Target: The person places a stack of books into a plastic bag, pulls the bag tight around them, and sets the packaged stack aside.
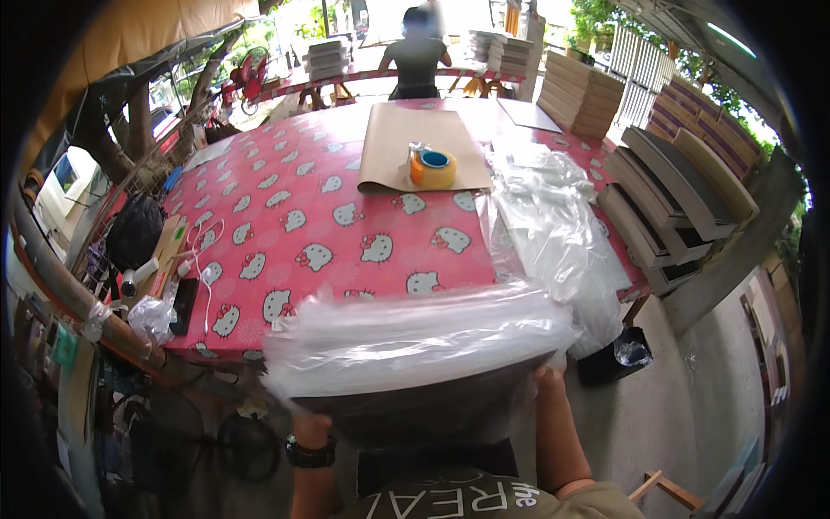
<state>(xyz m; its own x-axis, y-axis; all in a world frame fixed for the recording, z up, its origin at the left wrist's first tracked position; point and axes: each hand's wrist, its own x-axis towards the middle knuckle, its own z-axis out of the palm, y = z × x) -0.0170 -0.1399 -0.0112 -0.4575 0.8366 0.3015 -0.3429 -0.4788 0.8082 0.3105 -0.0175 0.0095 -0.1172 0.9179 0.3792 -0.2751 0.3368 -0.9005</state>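
Observation:
Between my two hands I hold a wide bundle wrapped in clear plastic (424, 346), blurred by motion, at the near edge of the table. Its side toward me is dark and flat; what lies inside the wrap I cannot make out. My left hand (313, 426), with a dark watch on the wrist, grips its lower left corner. At the right end, my right hand (551, 376) closes on the edge. The fingers of both hands are partly hidden by the bundle.
A pink patterned tablecloth (346, 246) covers the big table. On it lie brown paper (419, 130) under a tape roll (432, 170), and loose clear plastic (553, 216). Boxes (584, 91) and grey-edged panels (666, 195) are stacked at right. A person (415, 56) stands beyond.

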